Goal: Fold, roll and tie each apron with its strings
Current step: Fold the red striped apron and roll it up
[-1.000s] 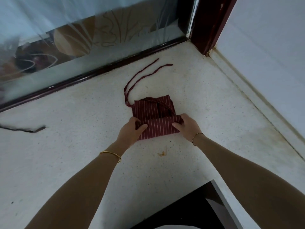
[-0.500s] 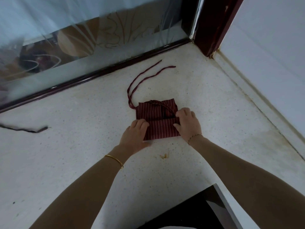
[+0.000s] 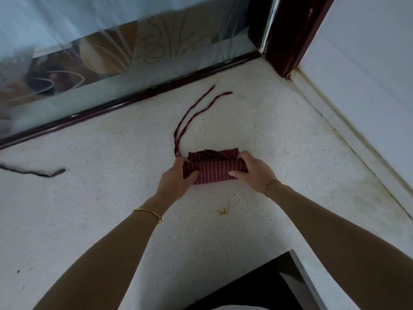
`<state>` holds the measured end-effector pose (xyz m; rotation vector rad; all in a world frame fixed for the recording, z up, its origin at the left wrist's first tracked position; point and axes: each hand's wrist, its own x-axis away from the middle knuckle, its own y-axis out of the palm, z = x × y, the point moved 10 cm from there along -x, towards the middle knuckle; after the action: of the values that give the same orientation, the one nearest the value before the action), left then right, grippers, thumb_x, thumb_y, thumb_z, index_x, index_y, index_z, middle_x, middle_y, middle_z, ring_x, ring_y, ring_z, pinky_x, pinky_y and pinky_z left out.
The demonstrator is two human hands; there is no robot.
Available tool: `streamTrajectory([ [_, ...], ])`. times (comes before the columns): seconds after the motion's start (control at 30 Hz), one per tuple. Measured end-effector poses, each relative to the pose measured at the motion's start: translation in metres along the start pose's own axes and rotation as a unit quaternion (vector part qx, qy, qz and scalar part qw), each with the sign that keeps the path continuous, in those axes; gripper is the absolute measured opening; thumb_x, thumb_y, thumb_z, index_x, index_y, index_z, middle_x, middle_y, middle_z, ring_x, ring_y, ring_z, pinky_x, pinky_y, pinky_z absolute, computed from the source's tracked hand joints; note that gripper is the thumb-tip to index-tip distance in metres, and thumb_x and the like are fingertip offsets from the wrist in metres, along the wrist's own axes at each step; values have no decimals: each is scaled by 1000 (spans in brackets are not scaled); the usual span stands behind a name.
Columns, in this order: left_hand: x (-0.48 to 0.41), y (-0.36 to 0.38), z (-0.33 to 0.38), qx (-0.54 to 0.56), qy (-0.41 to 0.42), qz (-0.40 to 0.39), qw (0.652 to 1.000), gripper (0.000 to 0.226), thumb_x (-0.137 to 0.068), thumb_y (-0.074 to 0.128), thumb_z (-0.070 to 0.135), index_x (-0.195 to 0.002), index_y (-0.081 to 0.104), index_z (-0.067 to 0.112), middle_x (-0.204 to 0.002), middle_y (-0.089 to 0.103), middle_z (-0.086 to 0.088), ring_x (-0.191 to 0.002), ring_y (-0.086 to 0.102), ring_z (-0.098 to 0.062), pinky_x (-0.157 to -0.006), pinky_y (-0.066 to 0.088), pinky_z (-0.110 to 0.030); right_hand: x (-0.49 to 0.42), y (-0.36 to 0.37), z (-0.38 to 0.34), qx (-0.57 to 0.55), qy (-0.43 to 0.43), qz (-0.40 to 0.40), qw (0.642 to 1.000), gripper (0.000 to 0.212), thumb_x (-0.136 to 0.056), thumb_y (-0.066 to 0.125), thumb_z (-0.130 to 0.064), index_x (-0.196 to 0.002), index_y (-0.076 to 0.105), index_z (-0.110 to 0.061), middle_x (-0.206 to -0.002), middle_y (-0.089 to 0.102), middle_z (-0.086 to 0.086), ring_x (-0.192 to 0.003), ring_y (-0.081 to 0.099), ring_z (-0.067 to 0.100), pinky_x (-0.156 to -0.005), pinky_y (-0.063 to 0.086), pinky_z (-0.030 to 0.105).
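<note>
A dark red apron with thin white stripes (image 3: 212, 172) lies partly rolled on the speckled white counter (image 3: 111, 209). A short flat flap still shows beyond the roll. My left hand (image 3: 176, 177) grips the roll's left end, thumb in front and fingers curled over the top. At the right end my right hand (image 3: 252, 171) holds it the same way. Two red strings (image 3: 196, 113) run from the roll's left end away toward the window frame.
A dark string end (image 3: 33, 173) lies on the counter at the far left. The dark window frame (image 3: 134, 99) bounds the counter at the back, a white wall (image 3: 357, 97) on the right. A black opening (image 3: 257, 285) cuts the counter's near edge. A small orange stain (image 3: 223, 211) marks the surface.
Both hands have rolled the apron farther away from me. The flat part beyond the roll has shrunk to a narrow flap and the roll is thicker.
</note>
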<state>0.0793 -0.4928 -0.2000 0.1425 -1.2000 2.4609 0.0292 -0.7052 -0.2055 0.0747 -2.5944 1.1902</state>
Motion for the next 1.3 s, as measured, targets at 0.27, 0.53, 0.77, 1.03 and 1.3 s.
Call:
streamTrajectory([
  [0.27,3,4,-14,65,-60,29,996,41,-94,54,30,-123,38,5,-93,55,-2,-84,61,-24,-63,49,-31,-2,4,7,-25,65,5,998,41,-90,53,-50,-112,41,-17,-80,57,-1,-71,59,16,-61,50,29],
  [0.53,-14,3,-11,-58,-104,27,993,42,-92,57,37,-114,40,6,-98,58,-8,-88,61,-27,-68,49,-38,-21,-6,-19,202,56,-27,977,47,-89,56,-44,-125,45,-14,-122,45,7,-107,49,26,-90,45,39],
  [0.77,-16,5,-7,-112,-113,9,987,42,-91,56,40,-116,39,10,-106,57,-8,-94,60,-26,-71,48,-37,-46,49,-68,246,-20,-191,950,61,-89,59,-41,-137,39,-10,-132,44,11,-122,42,28,-100,41,42],
  [1.03,-18,-4,-27,196,-125,42,972,12,-95,50,21,-102,53,12,-89,60,-3,-78,59,-19,-69,54,-38,-43,61,-47,79,67,-222,969,47,-85,69,-23,-125,53,-4,-118,56,9,-108,53,22,-88,44,25],
  [1.3,-31,-24,28,62,98,58,992,43,-80,65,-3,-119,62,15,-119,56,6,-109,48,-11,-91,47,-38,-22,4,-32,-245,78,-178,950,27,-79,74,-13,-104,66,-15,-98,68,0,-89,65,16,-79,53,27],
])
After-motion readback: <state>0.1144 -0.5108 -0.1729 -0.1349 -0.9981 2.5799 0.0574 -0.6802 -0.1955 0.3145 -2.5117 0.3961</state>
